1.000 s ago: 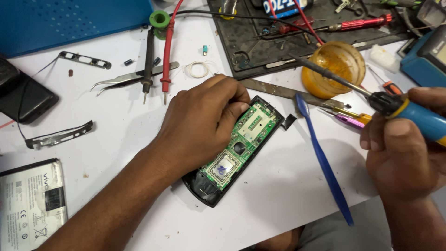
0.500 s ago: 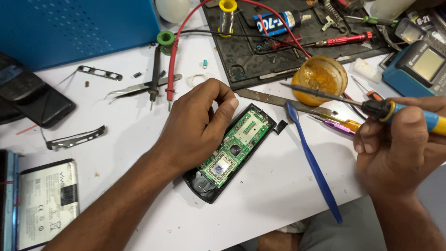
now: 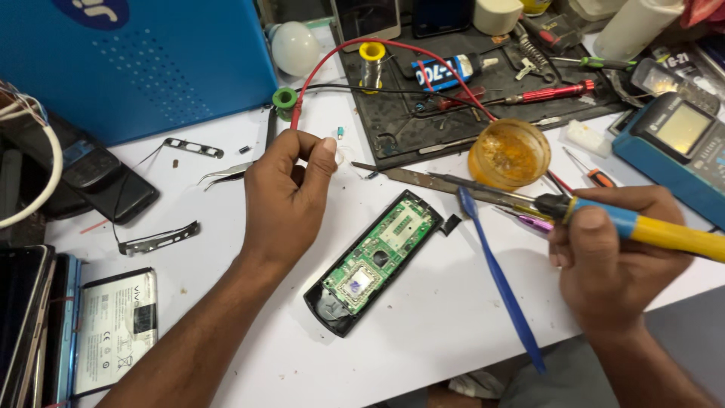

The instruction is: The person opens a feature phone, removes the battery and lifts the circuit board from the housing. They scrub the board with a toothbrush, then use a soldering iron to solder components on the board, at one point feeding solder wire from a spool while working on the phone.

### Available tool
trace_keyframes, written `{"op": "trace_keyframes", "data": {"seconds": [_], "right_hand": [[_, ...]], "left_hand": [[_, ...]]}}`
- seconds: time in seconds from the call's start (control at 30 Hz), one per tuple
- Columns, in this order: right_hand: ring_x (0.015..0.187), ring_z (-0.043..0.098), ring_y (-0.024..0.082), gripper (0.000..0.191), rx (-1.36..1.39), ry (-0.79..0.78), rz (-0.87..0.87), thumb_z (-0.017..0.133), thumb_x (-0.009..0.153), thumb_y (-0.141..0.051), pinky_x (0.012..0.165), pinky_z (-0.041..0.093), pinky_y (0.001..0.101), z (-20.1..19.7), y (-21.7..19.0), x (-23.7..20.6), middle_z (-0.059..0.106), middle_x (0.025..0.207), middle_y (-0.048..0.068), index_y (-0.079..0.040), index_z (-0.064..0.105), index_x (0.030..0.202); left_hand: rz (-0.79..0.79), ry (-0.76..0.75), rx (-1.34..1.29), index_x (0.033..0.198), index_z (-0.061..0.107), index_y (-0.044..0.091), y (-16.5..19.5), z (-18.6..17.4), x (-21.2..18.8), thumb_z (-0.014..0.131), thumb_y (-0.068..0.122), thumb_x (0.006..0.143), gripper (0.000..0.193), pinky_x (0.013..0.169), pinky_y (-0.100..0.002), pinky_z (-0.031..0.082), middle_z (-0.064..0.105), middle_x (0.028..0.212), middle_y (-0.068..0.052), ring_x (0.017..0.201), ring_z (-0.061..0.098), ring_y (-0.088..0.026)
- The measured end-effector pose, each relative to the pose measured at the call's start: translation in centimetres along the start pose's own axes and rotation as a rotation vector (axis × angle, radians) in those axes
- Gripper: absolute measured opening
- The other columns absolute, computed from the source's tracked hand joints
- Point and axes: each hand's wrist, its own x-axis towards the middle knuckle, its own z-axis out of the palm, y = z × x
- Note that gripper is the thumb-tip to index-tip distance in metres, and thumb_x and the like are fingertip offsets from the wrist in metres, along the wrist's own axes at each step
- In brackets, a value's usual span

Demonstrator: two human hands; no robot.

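An opened black phone [image 3: 332, 310] with a bare green circuit board [image 3: 375, 258] lies in the middle of the white table [image 3: 423, 340]. My left hand [image 3: 287, 200] is up and to the left of it, fingers curled around a red test probe whose red lead [image 3: 325, 64] runs out past my fingertips. My right hand [image 3: 615, 261] is to the right of the phone and grips a soldering iron [image 3: 657, 230] with a yellow and blue handle. Its metal tip [image 3: 483, 187] points left, over a blue plastic pry tool [image 3: 498, 283].
A round tin of amber flux [image 3: 507, 155] and a flat metal blade [image 3: 400, 175] lie beyond the phone. A black work mat [image 3: 468, 98] holds screwdrivers and a tube. A blue multimeter [image 3: 680, 136] is at right; a blue box [image 3: 143, 68], tweezers [image 3: 223, 174], phones [image 3: 106, 189] at left.
My left hand has left the phone and moved up and left to the red probe, closing on it. The right hand keeps the soldering iron, now with its tip lower.
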Motion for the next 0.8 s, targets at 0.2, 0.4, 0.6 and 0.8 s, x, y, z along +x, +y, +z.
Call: {"op": "trace_keyframes", "data": {"seconds": [0.2, 0.4, 0.6, 0.8], "right_hand": [[0.056, 0.055, 0.007, 0.030, -0.028, -0.058, -0.050, 0.066, 0.110, -0.022, 0.052, 0.048, 0.0208, -0.6, 0.1, 0.0, 0.061, 0.074, 0.008, 0.004, 0.050, 0.110], [0.057, 0.058, 0.006, 0.028, -0.101, -0.055, -0.063, 0.067, 0.108, -0.021, 0.054, 0.050, 0.0197, -1.1, 0.4, -0.1, 0.064, 0.076, 0.007, 0.004, 0.055, 0.110], [0.062, 0.058, 0.004, 0.026, -0.100, -0.052, -0.061, 0.068, 0.106, -0.019, 0.059, 0.047, 0.0165, -1.4, 0.8, -0.1, 0.065, 0.077, 0.005, 0.002, 0.056, 0.115], [0.060, 0.058, 0.003, 0.025, -0.110, -0.035, -0.056, 0.067, 0.106, -0.019, 0.057, 0.047, 0.0163, -1.6, 0.9, -0.2, 0.066, 0.076, 0.005, 0.002, 0.056, 0.114]], "left_hand": [[0.006, 0.035, -0.010, 0.098, 0.065, 0.000, 1.2, 2.1, 3.2, 0.067, 0.016, 0.098, 0.016, 0.050, -0.022, 0.054, 0.068, 0.088, -0.002, 0.059, 0.063, -0.005], [-0.021, 0.008, 0.185, 0.092, 0.071, 0.005, 0.3, 5.5, 8.9, 0.072, 0.017, 0.089, 0.013, 0.054, -0.030, 0.049, 0.072, 0.080, -0.003, 0.057, 0.061, -0.011], [0.113, -0.047, 0.280, 0.087, 0.076, 0.006, -1.6, 8.0, 12.0, 0.077, 0.018, 0.084, 0.013, 0.058, -0.030, 0.049, 0.071, 0.073, -0.002, 0.059, 0.062, -0.011], [0.089, -0.053, 0.152, 0.095, 0.076, 0.006, -2.0, 7.0, 12.0, 0.075, 0.018, 0.090, 0.013, 0.055, -0.027, 0.047, 0.070, 0.075, -0.002, 0.062, 0.059, -0.008]]}}
